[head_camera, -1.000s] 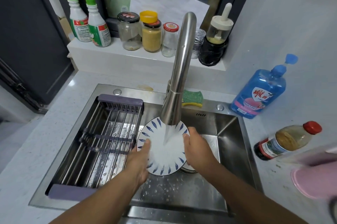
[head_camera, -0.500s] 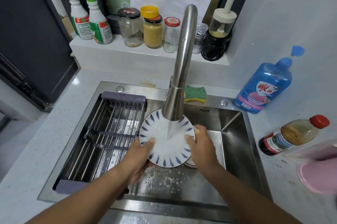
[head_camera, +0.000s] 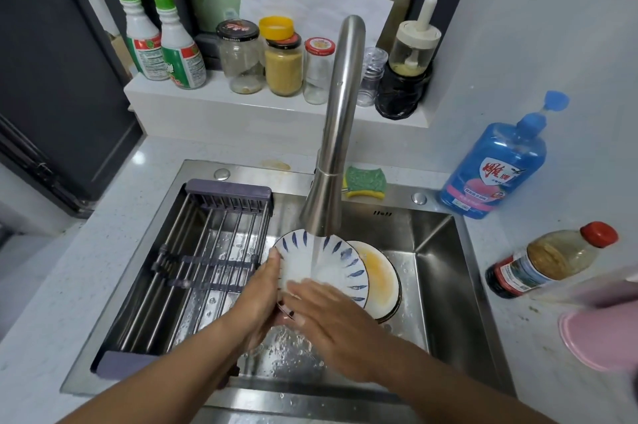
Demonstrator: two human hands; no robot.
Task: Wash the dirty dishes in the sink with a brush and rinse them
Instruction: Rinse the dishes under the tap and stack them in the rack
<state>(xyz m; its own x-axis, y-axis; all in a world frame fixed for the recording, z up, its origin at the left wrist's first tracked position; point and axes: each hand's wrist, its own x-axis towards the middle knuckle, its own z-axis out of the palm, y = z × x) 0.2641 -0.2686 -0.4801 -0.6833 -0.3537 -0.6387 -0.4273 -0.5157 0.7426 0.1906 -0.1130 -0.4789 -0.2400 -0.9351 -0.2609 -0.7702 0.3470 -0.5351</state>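
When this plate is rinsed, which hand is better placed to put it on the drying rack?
Probably the left hand. It already grips the blue-patterned plate by its left rim, next to the rack. The right hand lies flat, rubbing the plate's face, farther from the rack.

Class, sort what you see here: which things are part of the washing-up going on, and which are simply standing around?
In use:
blue-patterned plate, under running water
left hand holding it
right hand on its face
faucet
stained plate waiting in the sink
drying rack

Standing around:
spray bottles
jars
sponge
blue soap bottle
sauce bottle
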